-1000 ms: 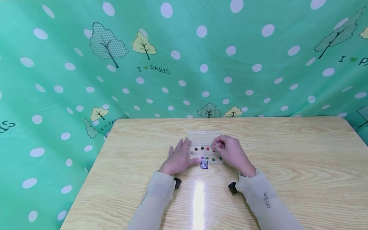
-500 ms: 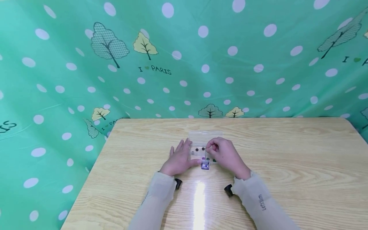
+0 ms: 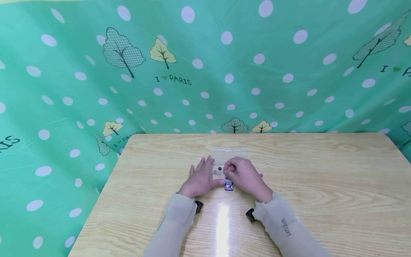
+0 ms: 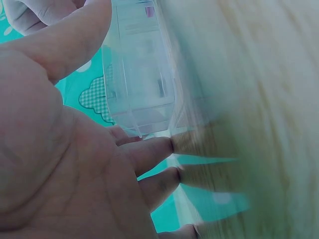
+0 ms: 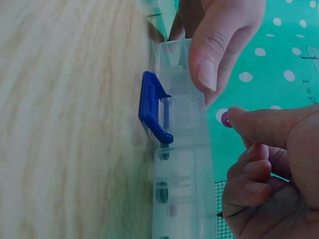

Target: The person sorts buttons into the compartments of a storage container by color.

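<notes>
A clear plastic compartment box [image 3: 228, 154] lies on the table with its lid swung back; a blue latch [image 5: 151, 107] hangs at its front. My left hand [image 3: 200, 180] rests against the box's left side, fingers straight and spread, with the thumb along the front wall. Between thumb and index finger, my right hand [image 3: 243, 175] pinches a small purple bead [image 5: 226, 119] above the box. A dark bead [image 3: 219, 169] shows in a left compartment. Through the front wall, green beads [image 5: 162, 192] appear in the right half; in the head view my right hand covers that half.
The wood-grain table [image 3: 321, 185] extends on both sides of the box. Just right of my right hand lies a small purple piece [image 3: 261, 175]. A green dotted cloth [image 3: 205, 64] hangs behind the table.
My right hand has moved left across the box, from its right compartments toward the middle, uncovering the purple piece at right. The left hand keeps its place.
</notes>
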The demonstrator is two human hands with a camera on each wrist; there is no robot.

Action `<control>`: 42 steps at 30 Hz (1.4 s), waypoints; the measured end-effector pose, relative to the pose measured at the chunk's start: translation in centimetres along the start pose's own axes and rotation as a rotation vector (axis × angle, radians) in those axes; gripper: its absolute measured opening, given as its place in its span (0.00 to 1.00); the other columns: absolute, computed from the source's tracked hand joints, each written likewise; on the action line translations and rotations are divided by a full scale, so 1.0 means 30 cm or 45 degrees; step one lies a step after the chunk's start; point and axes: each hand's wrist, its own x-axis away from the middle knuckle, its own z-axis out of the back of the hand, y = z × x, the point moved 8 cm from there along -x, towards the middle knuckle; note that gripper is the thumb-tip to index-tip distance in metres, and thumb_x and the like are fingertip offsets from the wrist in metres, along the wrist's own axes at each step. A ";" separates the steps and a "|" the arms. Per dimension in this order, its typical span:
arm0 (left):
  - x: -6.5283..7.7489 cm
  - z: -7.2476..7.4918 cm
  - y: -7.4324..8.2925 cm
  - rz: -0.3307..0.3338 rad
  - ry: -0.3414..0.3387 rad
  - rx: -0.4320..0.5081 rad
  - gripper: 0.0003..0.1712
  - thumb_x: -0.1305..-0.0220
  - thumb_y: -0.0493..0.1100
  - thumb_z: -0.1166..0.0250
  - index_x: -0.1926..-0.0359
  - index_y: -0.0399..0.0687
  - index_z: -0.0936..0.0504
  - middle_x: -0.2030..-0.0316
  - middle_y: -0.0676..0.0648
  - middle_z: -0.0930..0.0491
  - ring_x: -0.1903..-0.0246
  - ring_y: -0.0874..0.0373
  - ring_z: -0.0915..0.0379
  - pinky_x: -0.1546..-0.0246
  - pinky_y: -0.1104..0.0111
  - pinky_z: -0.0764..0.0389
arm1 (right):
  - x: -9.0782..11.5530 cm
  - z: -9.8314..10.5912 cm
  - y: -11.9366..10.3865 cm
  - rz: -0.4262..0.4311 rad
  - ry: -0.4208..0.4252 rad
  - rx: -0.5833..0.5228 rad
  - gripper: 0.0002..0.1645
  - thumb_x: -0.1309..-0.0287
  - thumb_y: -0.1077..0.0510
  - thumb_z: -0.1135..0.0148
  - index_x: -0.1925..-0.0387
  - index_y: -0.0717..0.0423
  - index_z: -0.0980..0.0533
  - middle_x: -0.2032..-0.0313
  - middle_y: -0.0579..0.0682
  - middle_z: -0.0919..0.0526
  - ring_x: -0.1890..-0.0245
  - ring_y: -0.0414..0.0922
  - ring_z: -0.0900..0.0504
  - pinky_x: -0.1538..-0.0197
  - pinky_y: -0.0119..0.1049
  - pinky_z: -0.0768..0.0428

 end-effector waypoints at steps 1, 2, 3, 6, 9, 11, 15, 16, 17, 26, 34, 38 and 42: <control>0.000 0.001 0.000 -0.002 0.004 0.003 0.54 0.36 0.63 0.34 0.22 0.39 0.48 0.21 0.40 0.56 0.22 0.44 0.66 0.28 0.39 0.66 | -0.001 -0.003 -0.003 0.010 -0.002 0.007 0.06 0.40 0.64 0.32 0.71 0.52 0.19 0.75 0.43 0.27 0.75 0.40 0.30 0.68 0.34 0.28; 0.000 0.001 -0.001 0.000 0.004 0.000 0.54 0.36 0.63 0.34 0.22 0.39 0.49 0.21 0.40 0.56 0.22 0.44 0.66 0.28 0.39 0.66 | -0.002 -0.005 -0.005 0.017 -0.005 0.012 0.06 0.40 0.64 0.32 0.71 0.52 0.19 0.75 0.43 0.27 0.75 0.40 0.30 0.69 0.34 0.28; -0.001 0.001 -0.002 0.000 0.006 -0.002 0.54 0.36 0.63 0.34 0.22 0.39 0.49 0.21 0.40 0.55 0.22 0.44 0.66 0.28 0.39 0.66 | -0.002 -0.008 -0.006 0.022 -0.007 0.017 0.06 0.40 0.64 0.32 0.71 0.52 0.19 0.76 0.43 0.27 0.75 0.39 0.30 0.69 0.34 0.29; -0.001 0.004 -0.003 0.002 0.011 -0.002 0.54 0.36 0.63 0.34 0.22 0.39 0.49 0.21 0.40 0.55 0.22 0.44 0.66 0.28 0.39 0.66 | -0.005 -0.013 -0.009 0.023 -0.013 0.019 0.06 0.40 0.64 0.32 0.71 0.51 0.19 0.75 0.43 0.27 0.74 0.39 0.30 0.68 0.33 0.28; 0.001 0.004 -0.003 0.006 0.006 0.002 0.54 0.36 0.62 0.34 0.22 0.39 0.48 0.21 0.40 0.55 0.22 0.44 0.66 0.28 0.39 0.67 | -0.006 -0.019 -0.009 0.013 -0.018 0.008 0.06 0.39 0.63 0.32 0.70 0.52 0.19 0.75 0.43 0.27 0.74 0.40 0.29 0.68 0.34 0.28; 0.003 0.003 -0.003 0.009 0.002 0.002 0.54 0.36 0.62 0.34 0.22 0.39 0.48 0.21 0.40 0.55 0.22 0.44 0.66 0.28 0.38 0.67 | -0.007 -0.024 -0.011 0.010 -0.022 -0.002 0.05 0.39 0.63 0.32 0.70 0.52 0.19 0.74 0.44 0.27 0.73 0.40 0.29 0.68 0.34 0.27; 0.007 0.003 -0.001 0.002 -0.001 0.001 0.54 0.35 0.62 0.34 0.23 0.39 0.48 0.21 0.40 0.55 0.22 0.43 0.66 0.28 0.37 0.66 | -0.011 -0.036 -0.014 0.007 -0.024 -0.011 0.04 0.39 0.63 0.31 0.70 0.53 0.19 0.74 0.44 0.26 0.73 0.40 0.29 0.67 0.34 0.27; 0.007 0.003 -0.001 -0.001 -0.001 -0.001 0.54 0.35 0.62 0.34 0.23 0.38 0.48 0.21 0.39 0.55 0.22 0.43 0.66 0.28 0.37 0.66 | -0.012 -0.038 -0.015 0.003 -0.026 -0.013 0.04 0.39 0.63 0.31 0.69 0.53 0.18 0.74 0.44 0.26 0.73 0.40 0.29 0.66 0.34 0.27; 0.008 0.004 0.000 -0.004 -0.002 -0.002 0.54 0.35 0.62 0.34 0.23 0.38 0.48 0.21 0.39 0.55 0.22 0.43 0.66 0.28 0.37 0.66 | -0.013 -0.041 -0.015 0.000 -0.029 -0.014 0.04 0.39 0.63 0.31 0.69 0.53 0.18 0.74 0.44 0.26 0.73 0.40 0.29 0.66 0.34 0.27; 0.008 0.004 0.004 -0.011 0.005 0.015 0.55 0.36 0.62 0.33 0.22 0.39 0.50 0.21 0.39 0.55 0.22 0.43 0.67 0.28 0.37 0.66 | -0.014 -0.053 -0.017 -0.012 -0.062 -0.023 0.05 0.40 0.63 0.32 0.70 0.52 0.19 0.76 0.43 0.26 0.76 0.39 0.29 0.68 0.34 0.27; 0.007 0.003 0.007 -0.024 0.012 0.020 0.55 0.36 0.61 0.33 0.22 0.39 0.50 0.21 0.39 0.54 0.22 0.43 0.67 0.28 0.37 0.67 | -0.013 -0.058 -0.016 -0.015 -0.079 -0.011 0.06 0.41 0.64 0.31 0.72 0.51 0.19 0.76 0.43 0.26 0.76 0.39 0.29 0.68 0.35 0.27; 0.006 0.004 0.007 -0.027 0.014 0.016 0.55 0.36 0.61 0.33 0.22 0.39 0.49 0.21 0.39 0.55 0.22 0.43 0.66 0.28 0.37 0.67 | -0.015 -0.059 -0.014 -0.024 -0.096 -0.005 0.07 0.41 0.64 0.31 0.72 0.51 0.19 0.76 0.42 0.25 0.76 0.40 0.29 0.67 0.35 0.27; 0.006 0.006 0.006 -0.026 0.016 0.017 0.54 0.36 0.61 0.33 0.22 0.39 0.50 0.21 0.39 0.55 0.22 0.43 0.67 0.28 0.37 0.67 | -0.020 -0.062 -0.012 -0.030 -0.113 0.007 0.08 0.41 0.65 0.32 0.73 0.50 0.19 0.77 0.42 0.25 0.75 0.40 0.28 0.66 0.36 0.27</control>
